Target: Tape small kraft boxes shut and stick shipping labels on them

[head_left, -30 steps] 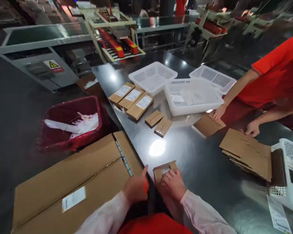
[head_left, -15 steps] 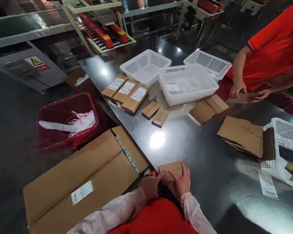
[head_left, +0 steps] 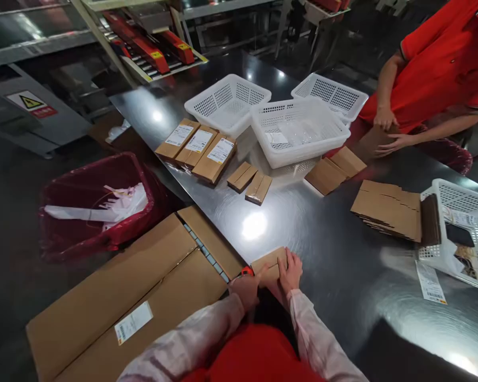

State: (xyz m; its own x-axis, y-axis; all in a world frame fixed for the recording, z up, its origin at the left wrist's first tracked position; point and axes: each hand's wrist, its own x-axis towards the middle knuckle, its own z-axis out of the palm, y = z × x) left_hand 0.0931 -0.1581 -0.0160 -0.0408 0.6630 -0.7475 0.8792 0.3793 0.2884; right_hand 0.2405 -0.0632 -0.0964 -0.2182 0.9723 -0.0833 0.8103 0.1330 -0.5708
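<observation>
A small cardboard box (head_left: 269, 265) lies on the metal table's near edge, right in front of me. My right hand (head_left: 290, 271) grips the box's right side, fingers bent over its top and edge. At the box's left end, my left hand (head_left: 245, 292) is closed around what looks like a tape dispenser (head_left: 247, 271); only its red part shows, and the fingers hide the rest. Further up the table are two small closed boxes (head_left: 258, 189) and three larger labelled boxes (head_left: 214, 159).
Left of the table are a large carton (head_left: 115, 286) and a red-lined bin (head_left: 91, 233). White baskets (head_left: 298, 154) stand at the back, another basket (head_left: 462, 212) at right beside stacked flat cardboard (head_left: 386, 209). Across the table, a co-worker's hands (head_left: 390, 132) hold cardboard.
My left hand has drawn back from the box's top to its left end, showing the red part. My right hand has shifted to the box's right side. The co-worker's cardboard is now tilted up.
</observation>
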